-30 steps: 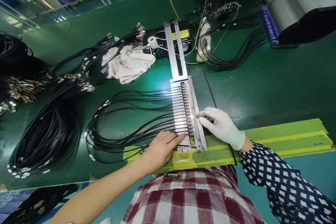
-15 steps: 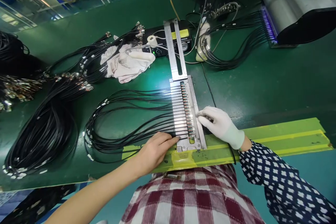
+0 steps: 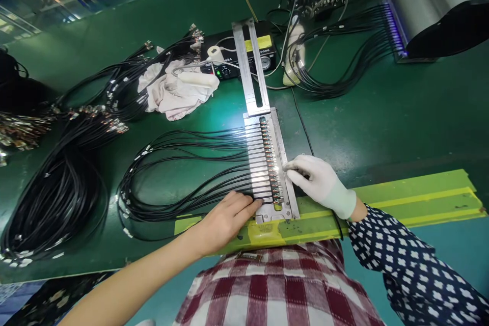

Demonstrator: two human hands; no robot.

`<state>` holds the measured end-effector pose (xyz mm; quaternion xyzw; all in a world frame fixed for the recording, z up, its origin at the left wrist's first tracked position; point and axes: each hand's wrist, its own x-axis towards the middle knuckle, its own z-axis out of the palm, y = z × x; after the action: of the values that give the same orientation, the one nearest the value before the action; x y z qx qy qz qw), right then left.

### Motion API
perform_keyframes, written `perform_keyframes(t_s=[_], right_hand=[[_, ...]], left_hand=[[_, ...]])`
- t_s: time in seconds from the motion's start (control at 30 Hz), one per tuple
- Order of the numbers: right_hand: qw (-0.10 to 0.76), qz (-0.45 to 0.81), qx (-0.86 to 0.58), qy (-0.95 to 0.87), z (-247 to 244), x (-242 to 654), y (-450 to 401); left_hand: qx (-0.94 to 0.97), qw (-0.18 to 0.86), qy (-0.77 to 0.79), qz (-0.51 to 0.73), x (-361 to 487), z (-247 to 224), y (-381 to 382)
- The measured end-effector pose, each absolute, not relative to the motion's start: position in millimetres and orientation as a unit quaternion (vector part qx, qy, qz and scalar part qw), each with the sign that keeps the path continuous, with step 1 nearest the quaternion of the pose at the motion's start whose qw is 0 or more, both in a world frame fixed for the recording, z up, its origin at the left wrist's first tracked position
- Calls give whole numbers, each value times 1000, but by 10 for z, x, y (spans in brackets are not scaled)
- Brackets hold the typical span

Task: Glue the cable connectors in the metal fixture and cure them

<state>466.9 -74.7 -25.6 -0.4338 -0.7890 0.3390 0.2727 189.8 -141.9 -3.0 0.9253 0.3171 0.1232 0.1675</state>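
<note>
A metal fixture (image 3: 287, 173) lies on the green bench and holds a row of several thin black cables (image 3: 191, 163), their connector ends lined up in its slot. My bare left hand (image 3: 225, 219) rests on the cables at the near-left corner of the fixture, fingertips pressing the nearest one. My white-gloved right hand (image 3: 319, 181) lies flat against the fixture's right rail, fingers touching the rail.
A long metal bar (image 3: 250, 71) extends from the fixture's far end toward a black controller box (image 3: 263, 53). A crumpled white cloth (image 3: 171, 91) and bundles of black cables (image 3: 53, 198) lie left. A grey machine (image 3: 439, 5) with cables stands far right. Yellow-green strip (image 3: 401, 204) marks the near edge.
My left hand's fingers slid slightly left and back along the nearest cable. The view shifted a little; my right hand stayed on the rail.
</note>
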Motion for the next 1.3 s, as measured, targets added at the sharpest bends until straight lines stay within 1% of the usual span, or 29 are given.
perform_keyframes(t_s=[0.13,0.2,0.37,0.43,0.6,0.67,0.77,0.9,0.97,1.1,1.3], right_hand=[[267,339,-437,-789,-253,4672,-746],[264,337,-439,-790,-253,4672,-744],[266,337,-437,-790,-247,4673,-742],[266,341,-436,-789,-244,4674,-743],[261,345,-435,-790,-259,4680,-741],[256,348,-435,-790,-271,4684,-739],[250,354,-434,-790,-277,4689,-740],[253,350,-433,-791,-265,4689,-745],[253,348,-434,-792,-261,4689,-741],[249,350,-436,-791,-268,4686,-719],[250,329,-442,-796,-257,4651,-776]], left_hand=[[898,236,334,163,1894,-126,-1425],[894,244,334,171,1894,-134,-1422],[927,165,309,132,1919,8,-1432],[930,158,305,130,1928,40,-1442],[890,252,334,183,1910,-124,-1450],[884,260,338,192,1892,-220,-1467],[895,221,338,190,1869,-303,-1538],[894,139,388,177,1865,-299,-1662],[889,129,403,176,1872,-286,-1689],[891,151,395,167,1871,-303,-1675],[904,84,388,157,1853,-396,-1740]])
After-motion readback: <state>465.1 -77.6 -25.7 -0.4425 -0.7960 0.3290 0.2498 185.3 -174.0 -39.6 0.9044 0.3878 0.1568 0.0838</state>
